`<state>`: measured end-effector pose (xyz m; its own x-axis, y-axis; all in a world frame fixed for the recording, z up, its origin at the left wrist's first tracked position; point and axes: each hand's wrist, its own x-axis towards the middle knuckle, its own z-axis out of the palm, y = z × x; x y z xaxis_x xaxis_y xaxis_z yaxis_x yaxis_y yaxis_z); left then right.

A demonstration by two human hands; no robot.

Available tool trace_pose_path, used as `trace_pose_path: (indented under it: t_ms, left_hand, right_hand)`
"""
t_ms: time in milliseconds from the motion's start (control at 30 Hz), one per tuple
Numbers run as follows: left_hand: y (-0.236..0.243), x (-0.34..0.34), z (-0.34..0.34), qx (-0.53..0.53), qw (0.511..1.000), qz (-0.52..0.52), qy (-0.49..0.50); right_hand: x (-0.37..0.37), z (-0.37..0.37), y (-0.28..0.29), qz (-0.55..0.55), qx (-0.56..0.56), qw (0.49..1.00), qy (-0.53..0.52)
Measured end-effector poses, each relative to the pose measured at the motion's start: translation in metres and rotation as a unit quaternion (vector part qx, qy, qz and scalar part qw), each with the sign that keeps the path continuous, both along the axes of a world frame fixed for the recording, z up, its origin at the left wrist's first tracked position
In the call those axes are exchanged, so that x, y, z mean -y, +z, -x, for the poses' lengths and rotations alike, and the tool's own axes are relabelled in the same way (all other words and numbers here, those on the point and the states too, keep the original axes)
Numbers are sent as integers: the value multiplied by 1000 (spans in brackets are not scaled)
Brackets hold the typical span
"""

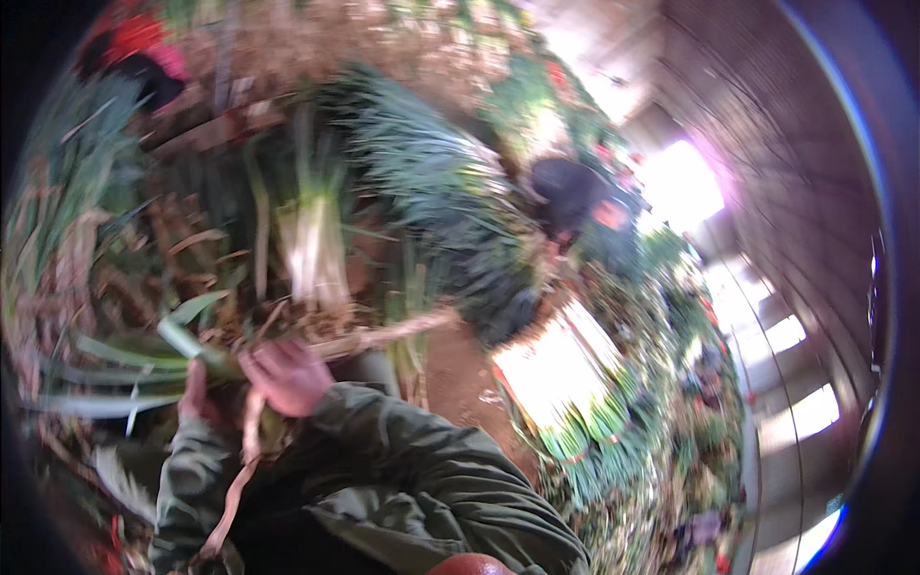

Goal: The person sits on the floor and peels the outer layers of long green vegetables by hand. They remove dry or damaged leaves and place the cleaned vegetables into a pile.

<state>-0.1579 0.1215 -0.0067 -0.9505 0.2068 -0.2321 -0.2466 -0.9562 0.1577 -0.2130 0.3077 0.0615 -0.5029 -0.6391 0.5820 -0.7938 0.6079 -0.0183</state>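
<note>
Large green onions, leek-like, surround me. My left hand [195, 395] is closed around the leafy part of one green onion [158, 362], thumb upward; its green leaves fan out to the left. Close beside it, my right hand [287, 377] lies over the same plant with fingers bent round it; blur hides the exact grip. A pale brown stalk [402, 331] reaches rightward from under the right hand. Below the fingers hangs a long dry leaf strip [251, 431], running down past my left sleeve. Whether the fingers pinch this strip is hidden.
Ahead stands an upright bunch of white-stemmed green onions [314, 251]. A long leafy heap [422, 172] lies beyond, with tied bundles [565, 379] to the right. A co-worker [580, 206] bends behind them. More onions [67, 249] are piled at left; another person [144, 62] is far left.
</note>
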Motion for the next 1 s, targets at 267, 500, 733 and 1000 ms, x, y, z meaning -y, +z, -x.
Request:
trace_pose_path:
  t_ms: [267, 500, 733, 1000]
  left_hand:
    - [-74, 11, 18, -108, 893, 431, 74]
    - [-56, 11, 20, -76, 909, 404, 72]
    - [-41, 4, 14, -111, 947, 298, 45]
    - [-12, 4, 23, 87, 990, 108, -34]
  right_hand:
    - [2, -4, -18, -17, 41, 999, -12]
    - [3, -4, -16, 2, 93, 995, -23]
    - [0, -8, -8, 67, -11, 998, 16]
    - [1, -12, -25, -34, -124, 987, 91]
